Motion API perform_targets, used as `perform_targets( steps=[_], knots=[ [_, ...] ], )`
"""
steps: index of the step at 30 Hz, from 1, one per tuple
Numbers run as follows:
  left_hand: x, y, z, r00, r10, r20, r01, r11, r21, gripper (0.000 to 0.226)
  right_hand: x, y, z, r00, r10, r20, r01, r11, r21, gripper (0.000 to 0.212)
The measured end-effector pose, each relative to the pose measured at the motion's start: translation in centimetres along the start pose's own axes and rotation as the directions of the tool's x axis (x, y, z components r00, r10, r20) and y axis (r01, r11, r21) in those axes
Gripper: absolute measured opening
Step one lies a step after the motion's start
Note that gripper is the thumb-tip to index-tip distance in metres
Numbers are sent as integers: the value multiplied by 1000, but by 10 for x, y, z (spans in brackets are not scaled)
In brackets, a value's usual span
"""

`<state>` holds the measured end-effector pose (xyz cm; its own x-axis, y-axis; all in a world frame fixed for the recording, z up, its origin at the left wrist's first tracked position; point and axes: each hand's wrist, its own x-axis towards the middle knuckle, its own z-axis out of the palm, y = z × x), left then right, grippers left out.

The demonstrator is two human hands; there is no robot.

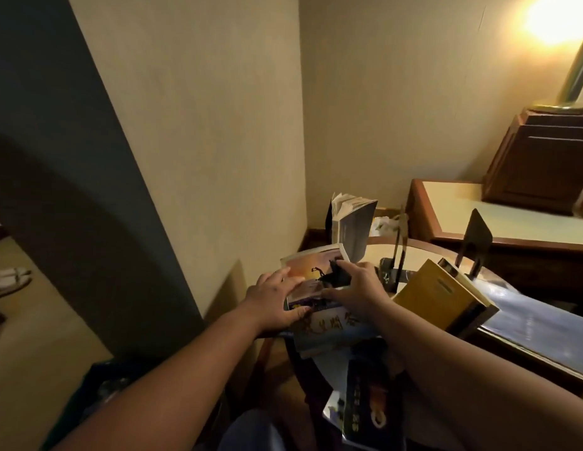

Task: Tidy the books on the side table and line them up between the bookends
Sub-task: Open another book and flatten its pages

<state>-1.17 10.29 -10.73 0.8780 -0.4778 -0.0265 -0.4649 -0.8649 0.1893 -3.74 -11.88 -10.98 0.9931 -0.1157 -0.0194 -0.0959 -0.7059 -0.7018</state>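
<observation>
A book with a sunset rider cover [311,266] lies on a pile at the left edge of the round side table [420,247]. My left hand [275,299] grips its left edge and my right hand [358,286] presses on its right side. Under it lies a pale book with large characters [329,323]. A grey book [352,222] stands upright behind, its pages fanned. A yellow book [436,291] lies tilted to the right. A dark bookend [475,239] stands at the back right; a second bookend [399,255] is thin and blurred. A dark book [371,405] lies near me.
A wooden nightstand [452,206] with a dark cabinet [544,157] and a lit lamp [573,70] stands behind the table. Walls form a corner close on the left. A glossy magazine [524,317] lies at the right. Slippers [10,281] rest on the floor far left.
</observation>
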Motion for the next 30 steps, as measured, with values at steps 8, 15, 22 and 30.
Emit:
perform_targets(
  steps=[8,15,22,30],
  knots=[
    [11,-4,25,999,-30,36,31,999,-23,64,-25,5,-11,947,-283,155,314,919,-240,46],
    [15,5,26,999,-41,-25,38,994,-104,62,-60,5,-12,857,-392,334,496,802,-333,66],
    [9,9,18,957,-144,-254,-2,867,-498,66,-68,11,-15,850,-523,64,520,814,-258,60],
    [6,47,24,930,51,-364,-175,932,-318,62,-64,12,-51,830,-469,-303,426,882,-201,52]
  ],
)
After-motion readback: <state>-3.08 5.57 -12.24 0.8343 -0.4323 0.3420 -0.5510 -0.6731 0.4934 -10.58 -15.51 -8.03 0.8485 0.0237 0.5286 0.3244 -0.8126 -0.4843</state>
